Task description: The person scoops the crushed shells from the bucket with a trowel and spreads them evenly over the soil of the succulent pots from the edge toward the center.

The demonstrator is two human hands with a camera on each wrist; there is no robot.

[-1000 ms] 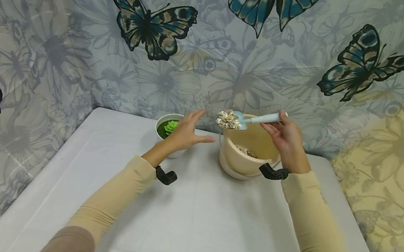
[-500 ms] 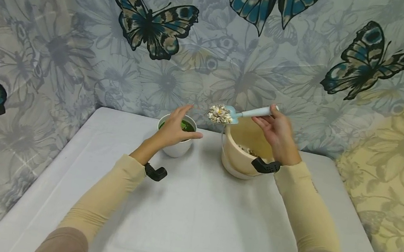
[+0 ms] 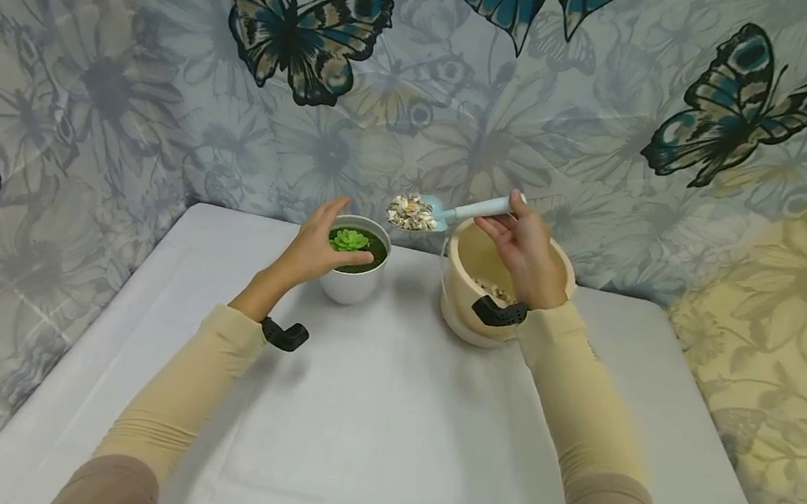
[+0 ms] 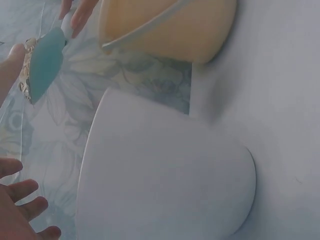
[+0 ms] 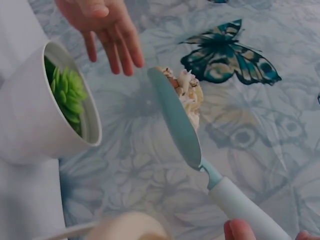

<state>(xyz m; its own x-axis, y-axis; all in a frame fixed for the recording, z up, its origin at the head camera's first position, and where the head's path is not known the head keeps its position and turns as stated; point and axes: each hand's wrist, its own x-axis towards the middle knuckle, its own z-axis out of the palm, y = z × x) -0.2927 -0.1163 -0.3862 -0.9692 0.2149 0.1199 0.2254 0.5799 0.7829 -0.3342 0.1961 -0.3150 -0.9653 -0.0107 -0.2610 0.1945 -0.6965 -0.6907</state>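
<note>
My right hand (image 3: 530,255) grips the white handle of a small light-blue trowel (image 5: 175,120). On its blade sits a heap of pale, mixed shells or pebbles (image 3: 412,212), raised between the two pots. Just left of a white pot (image 3: 351,286), my left hand (image 3: 309,245) hovers with fingers spread and thumb across the near rim; whether it touches the pot I cannot tell. Inside that pot a bright green succulent (image 3: 349,239) sits on a dark green surface. Below my right hand stands a cream bucket (image 3: 455,292) with more shells or pebbles (image 3: 493,290) at the bottom.
A white cloth covers the table (image 3: 366,432). Directly behind its back edge hangs a floral curtain (image 3: 417,144) with large butterflies. The bucket has a thin handle (image 4: 150,25) lying down its side. Each wrist carries a black camera (image 3: 285,336).
Both hands have moved left. The loaded trowel has travelled from over the bucket toward the white pot, and my left hand has shifted from in front of that pot to its left side.
</note>
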